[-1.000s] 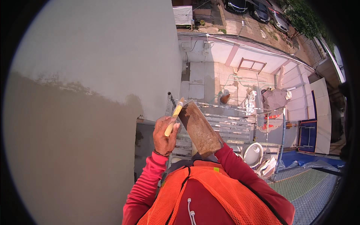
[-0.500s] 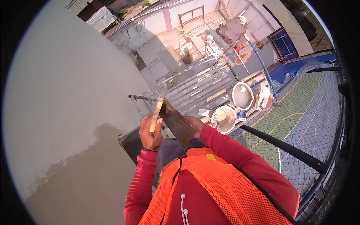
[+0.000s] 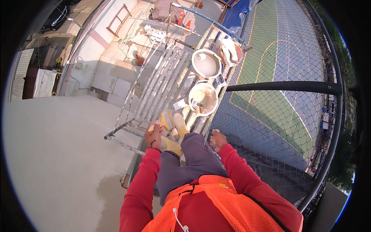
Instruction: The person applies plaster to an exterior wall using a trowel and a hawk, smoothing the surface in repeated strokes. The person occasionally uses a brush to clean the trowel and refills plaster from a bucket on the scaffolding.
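My left hand [image 3: 154, 136] is closed round the handle of a wide flat brush [image 3: 167, 120], its broad head pointing away from me, over my yellow boots [image 3: 180, 124]. To the right of my knee, my right hand [image 3: 219, 140] grips a pale handle. It belongs to a plastering trowel [image 3: 213, 144], whose blade is turned nearly edge-on and mostly out of sight. Beyond my feet stands a bucket [image 3: 203, 99] with pale mix and tools in it. A second bucket [image 3: 206, 63] behind it holds grey mix.
I am on a scaffold of slatted metal planks [image 3: 157, 83] with blue and grey rails [image 3: 208, 22]. A smooth grey wall [image 3: 65, 143] with a darker damp patch runs along the left. Black netting [image 3: 270, 116] and a dark beam [image 3: 282, 86] border the right side, above a sports court.
My view has swung to the right. My hands have moved apart: the trowel has left the brush's side and gone right, its blade turning edge-on. The brush now shows its broad face.
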Demonstrator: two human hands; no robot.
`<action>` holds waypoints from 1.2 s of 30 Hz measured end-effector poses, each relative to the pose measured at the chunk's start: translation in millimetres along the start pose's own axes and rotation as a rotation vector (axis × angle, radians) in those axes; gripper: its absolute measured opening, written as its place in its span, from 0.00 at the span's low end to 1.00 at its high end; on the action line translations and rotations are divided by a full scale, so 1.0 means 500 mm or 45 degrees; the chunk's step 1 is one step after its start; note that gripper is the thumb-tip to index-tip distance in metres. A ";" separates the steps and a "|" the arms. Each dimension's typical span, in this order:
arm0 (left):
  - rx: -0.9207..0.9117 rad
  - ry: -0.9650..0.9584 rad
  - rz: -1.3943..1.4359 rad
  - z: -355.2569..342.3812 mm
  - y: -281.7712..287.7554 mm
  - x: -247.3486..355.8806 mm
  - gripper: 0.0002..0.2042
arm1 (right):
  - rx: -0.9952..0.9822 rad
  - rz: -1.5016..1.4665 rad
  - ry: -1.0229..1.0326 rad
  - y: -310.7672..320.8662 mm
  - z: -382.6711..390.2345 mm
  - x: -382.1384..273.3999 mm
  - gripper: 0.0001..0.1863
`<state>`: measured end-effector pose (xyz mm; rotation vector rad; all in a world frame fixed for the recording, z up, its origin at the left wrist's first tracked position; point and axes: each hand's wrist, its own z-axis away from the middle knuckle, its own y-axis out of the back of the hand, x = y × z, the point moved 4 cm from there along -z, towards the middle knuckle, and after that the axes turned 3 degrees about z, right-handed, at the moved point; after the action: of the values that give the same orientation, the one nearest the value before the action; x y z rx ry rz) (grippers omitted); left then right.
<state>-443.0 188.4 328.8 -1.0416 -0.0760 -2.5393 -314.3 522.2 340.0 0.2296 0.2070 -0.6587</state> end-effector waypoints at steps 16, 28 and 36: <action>-0.333 0.293 0.091 -0.557 -0.898 -0.290 0.30 | 0.114 -0.460 0.074 0.169 -0.341 0.097 0.15; -0.593 0.271 -0.339 -0.721 -0.842 -0.386 0.31 | 0.166 0.146 0.219 0.137 -0.513 0.036 0.16; -0.417 0.396 -0.871 -0.676 -0.303 -0.463 0.27 | 0.252 1.099 0.623 0.038 -0.694 -0.126 0.33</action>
<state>-575.0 339.7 -59.3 -0.8034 0.0913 -3.4009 -391.7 668.5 28.0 0.6258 0.4747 0.2497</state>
